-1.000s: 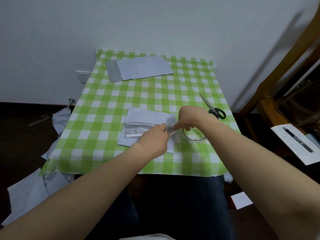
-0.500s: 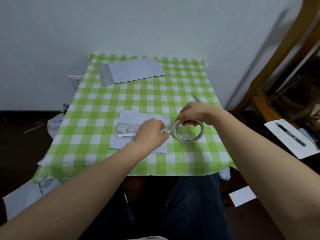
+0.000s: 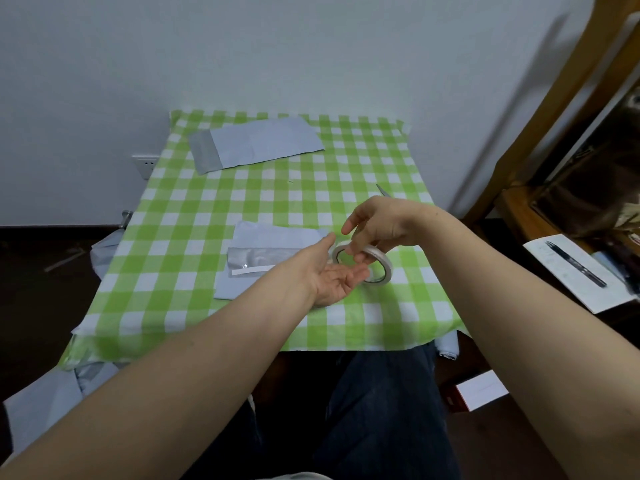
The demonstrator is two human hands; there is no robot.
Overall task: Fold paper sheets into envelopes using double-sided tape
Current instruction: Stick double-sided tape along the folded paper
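Observation:
A white ring of double-sided tape [image 3: 378, 260] is lifted just above the green checked tablecloth [image 3: 194, 216], pinched by the fingers of my right hand [image 3: 377, 226]. My left hand [image 3: 332, 275] lies palm up right under the roll's left side, fingers spread, touching or nearly touching it. To the left lies a partly folded pale blue sheet [image 3: 273, 237] with a grey flap and a white tape strip [image 3: 252, 270] along its lower edge. A finished pale blue envelope [image 3: 256, 143] rests at the far left of the table.
The scissors' tip [image 3: 382, 190] pokes out behind my right wrist. Loose pale sheets [image 3: 41, 400] lie on the floor at left. A paper with a pen [image 3: 576, 266] sits on the wooden furniture at right. A white card [image 3: 481, 391] lies on the floor.
My right hand has lifted the tape roll off the cloth. My left hand let go of the tape end, left the sheet and turned palm up under the roll.

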